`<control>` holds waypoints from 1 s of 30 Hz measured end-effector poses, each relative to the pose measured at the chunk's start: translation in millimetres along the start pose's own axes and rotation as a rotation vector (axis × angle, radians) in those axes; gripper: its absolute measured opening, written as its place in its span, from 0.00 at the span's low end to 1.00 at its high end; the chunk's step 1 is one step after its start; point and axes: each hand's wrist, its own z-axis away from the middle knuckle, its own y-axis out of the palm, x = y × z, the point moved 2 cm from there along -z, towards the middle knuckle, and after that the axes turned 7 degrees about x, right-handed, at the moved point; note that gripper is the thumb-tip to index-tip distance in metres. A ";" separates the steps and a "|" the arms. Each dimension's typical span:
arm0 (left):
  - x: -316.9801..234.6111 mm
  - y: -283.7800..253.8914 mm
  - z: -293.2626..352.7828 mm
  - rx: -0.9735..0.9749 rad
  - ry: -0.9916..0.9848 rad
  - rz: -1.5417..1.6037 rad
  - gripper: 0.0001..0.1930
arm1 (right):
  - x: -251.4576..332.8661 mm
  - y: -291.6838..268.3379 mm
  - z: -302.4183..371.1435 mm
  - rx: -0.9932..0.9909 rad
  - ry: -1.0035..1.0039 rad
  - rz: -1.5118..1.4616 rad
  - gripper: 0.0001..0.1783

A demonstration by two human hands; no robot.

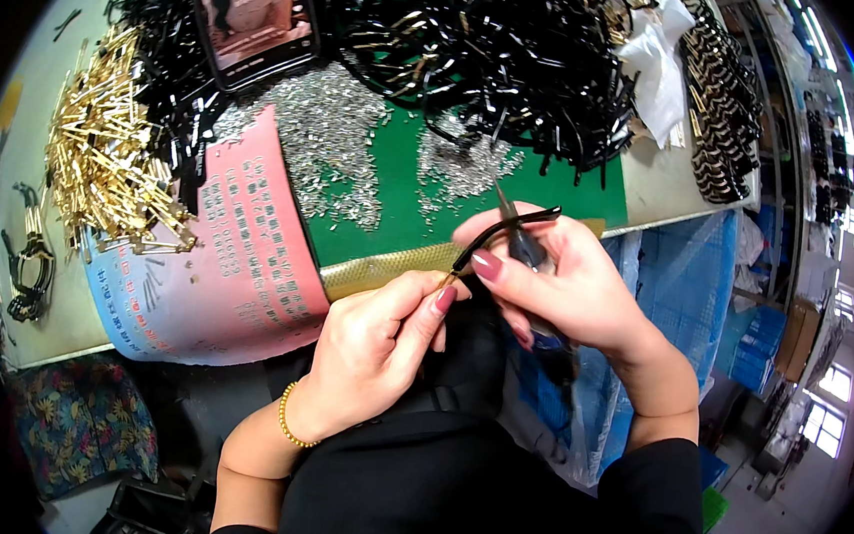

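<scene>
My left hand (pixel 371 338), a beaded gold bracelet on its wrist, pinches a thin gold eyeglass temple arm (pixel 447 281) between thumb and fingertips; most of that arm is hidden in the grip. A curved black temple tip (pixel 495 233) meets the gold end and runs up to the right. Thumb and fingers of my right hand (pixel 581 289) are closed on this black tip. That same hand also keeps hold of a dark tool with a pointed metal end (pixel 505 203), which sticks out above the fingers. Both hands are close together in front of the table edge.
Small silvery pieces (pixel 328 124) lie heaped on a green mat (pixel 395 164). Behind are piled black temple tips (pixel 484 51) and a propped phone (pixel 256 13). Gold temple arms (pixel 115 152) lie left, near a pink-and-blue printed sheet (pixel 254 294). Bundled finished-looking temples (pixel 721 99) sit far right.
</scene>
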 end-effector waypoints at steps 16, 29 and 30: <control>3.0 -32.0 25.5 -0.291 -0.096 -0.030 0.10 | 7.8 -0.8 13.6 -0.168 -0.307 1.359 0.19; 15.9 -25.1 24.7 -0.295 -0.054 0.026 0.12 | 8.6 -1.4 4.5 -0.068 -0.306 1.500 0.25; 16.1 -24.9 24.6 -0.287 -0.054 0.014 0.12 | 8.8 -1.4 4.4 -0.065 -0.311 1.502 0.25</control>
